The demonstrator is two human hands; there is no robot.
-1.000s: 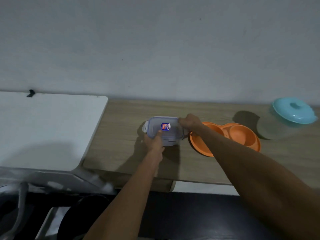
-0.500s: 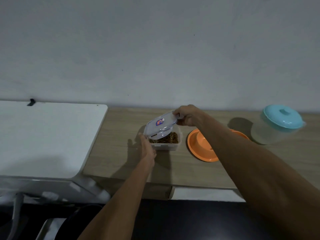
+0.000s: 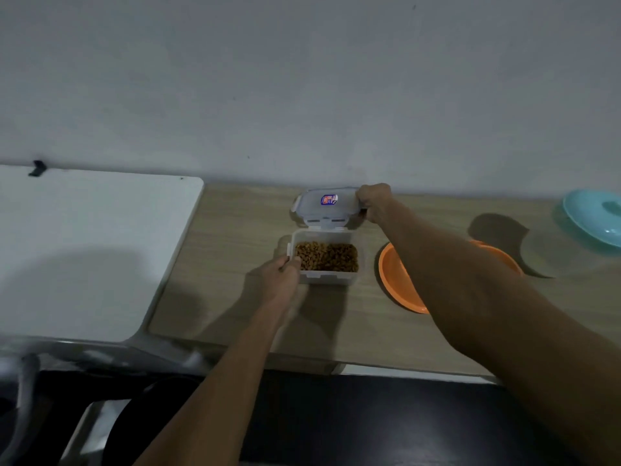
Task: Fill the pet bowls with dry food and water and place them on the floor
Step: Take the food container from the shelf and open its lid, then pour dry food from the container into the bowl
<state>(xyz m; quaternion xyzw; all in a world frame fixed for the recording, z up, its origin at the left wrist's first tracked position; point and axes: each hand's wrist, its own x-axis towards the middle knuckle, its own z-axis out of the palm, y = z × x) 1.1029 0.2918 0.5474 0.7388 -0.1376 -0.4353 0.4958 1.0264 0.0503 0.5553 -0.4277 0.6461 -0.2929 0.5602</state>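
The left hand (image 3: pixel 280 274) pinches one clear rectangular plastic kibble container (image 3: pixel 327 278) at its rim; the right hand (image 3: pixel 374 201) grips its one clear lid (image 3: pixel 322 211) at twelve o'clock. One orange plastic bowl (image 3: pixel 395 280) sits at three o'clock.

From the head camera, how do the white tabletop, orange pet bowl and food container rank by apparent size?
Largest: white tabletop
Then: orange pet bowl, partly hidden behind the right arm
Smallest: food container

I see a plain grey wall (image 3: pixel 302 79) in dim light, a wooden counter (image 3: pixel 232 304) against it, a white top (image 3: pixel 84 230) at its left, dark floor (image 3: pixel 369 428) below.
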